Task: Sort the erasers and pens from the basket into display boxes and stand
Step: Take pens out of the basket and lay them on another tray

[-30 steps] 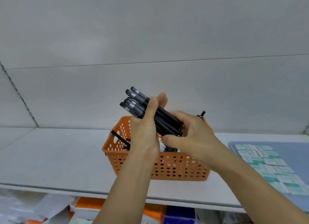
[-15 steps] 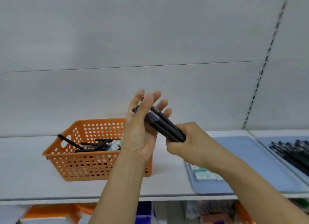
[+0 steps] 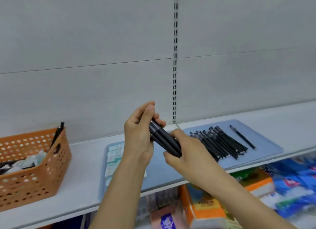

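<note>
Black pens (image 3: 165,140) slant up-left between both hands.

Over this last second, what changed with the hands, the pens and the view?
The view swung right: the orange basket slid to the left edge and the mat with laid-out pens came into sight. Both hands carried the pen bundle away from the basket toward that mat. Both still grip it.

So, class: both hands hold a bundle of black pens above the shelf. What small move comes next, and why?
Probably carry the bundle of black pens right and lay it beside the row of pens on the blue mat. Both the left hand and right hand grip it, and that row sits close by.
</note>
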